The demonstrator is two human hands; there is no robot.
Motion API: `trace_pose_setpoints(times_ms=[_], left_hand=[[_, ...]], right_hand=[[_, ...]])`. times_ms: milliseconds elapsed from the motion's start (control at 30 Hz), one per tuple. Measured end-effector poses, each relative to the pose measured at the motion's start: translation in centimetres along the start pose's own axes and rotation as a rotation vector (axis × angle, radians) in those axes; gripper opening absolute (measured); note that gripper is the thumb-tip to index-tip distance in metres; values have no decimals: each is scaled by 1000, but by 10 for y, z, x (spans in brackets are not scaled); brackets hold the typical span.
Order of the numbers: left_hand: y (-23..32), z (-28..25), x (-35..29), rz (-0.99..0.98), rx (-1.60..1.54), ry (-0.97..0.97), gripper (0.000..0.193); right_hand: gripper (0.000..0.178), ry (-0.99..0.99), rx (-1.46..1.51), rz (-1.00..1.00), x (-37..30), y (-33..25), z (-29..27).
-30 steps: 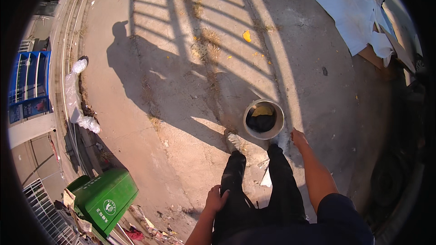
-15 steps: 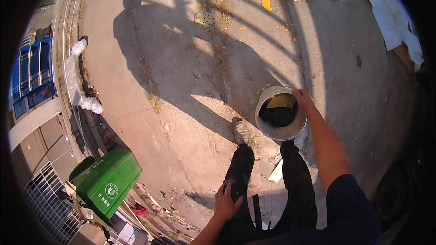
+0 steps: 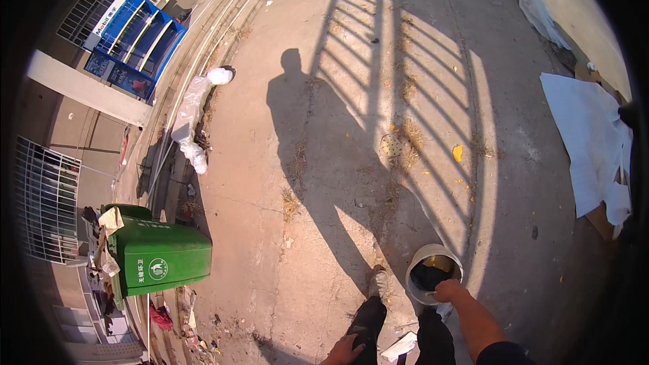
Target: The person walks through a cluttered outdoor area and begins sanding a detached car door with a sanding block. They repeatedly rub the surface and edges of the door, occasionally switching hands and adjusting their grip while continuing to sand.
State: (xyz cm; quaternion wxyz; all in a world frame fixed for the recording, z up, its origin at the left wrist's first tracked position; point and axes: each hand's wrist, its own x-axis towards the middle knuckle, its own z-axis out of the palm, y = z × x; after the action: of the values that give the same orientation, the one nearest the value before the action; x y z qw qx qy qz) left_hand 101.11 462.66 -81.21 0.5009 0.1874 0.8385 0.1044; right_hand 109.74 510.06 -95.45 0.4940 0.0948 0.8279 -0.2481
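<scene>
Bucket (image 3: 414,282): sitting in front of the right foot, mouth facing up toward the head; whether its base is touching the ground is not showing.
Contents: a dark item (image 3: 426,277) is lying inside, with a yellow piece (image 3: 443,263) showing beside it.
Right hand (image 3: 451,290): reaching to the near rim, its fingers curling closed and pinching the edge; the fingertips are hiding inside.
Left hand (image 3: 343,351): resting on the left thigh, gripping nothing, the thumb standing apart from the fingers; the lower edge is cutting off the wrist.
Feet: the left shoe (image 3: 380,282) is standing just beside the bucket; a white scrap (image 3: 400,346) is lying between the legs.
Left side: a green bin (image 3: 179,258) is standing near the kerb, a plastic bundle (image 3: 192,109) is lying beyond it, and a blue rack (image 3: 138,44) is showing behind.
Right side: a white sheet (image 3: 585,138) is covering some cardboard (image 3: 599,220).
Ground: a shadow (image 3: 297,105) is stretching ahead, and a yellow leaf (image 3: 458,153) is lying beyond the bucket.
</scene>
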Motion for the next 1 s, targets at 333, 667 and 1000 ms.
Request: trace_pose_setpoints(times_ms=[333, 667, 1000], left_hand=[[34, 21, -189, -132, -440, 505, 67], [152, -13, -303, 234, -718, 480, 61], [-18, 62, -487, -266, -902, 846, 56]], right_hand=[[63, 90, -200, -249, -221, -177, -94], [73, 84, -532, -665, -394, -391, -67], [29, 528, -309, -1314, -401, -588, 50]])
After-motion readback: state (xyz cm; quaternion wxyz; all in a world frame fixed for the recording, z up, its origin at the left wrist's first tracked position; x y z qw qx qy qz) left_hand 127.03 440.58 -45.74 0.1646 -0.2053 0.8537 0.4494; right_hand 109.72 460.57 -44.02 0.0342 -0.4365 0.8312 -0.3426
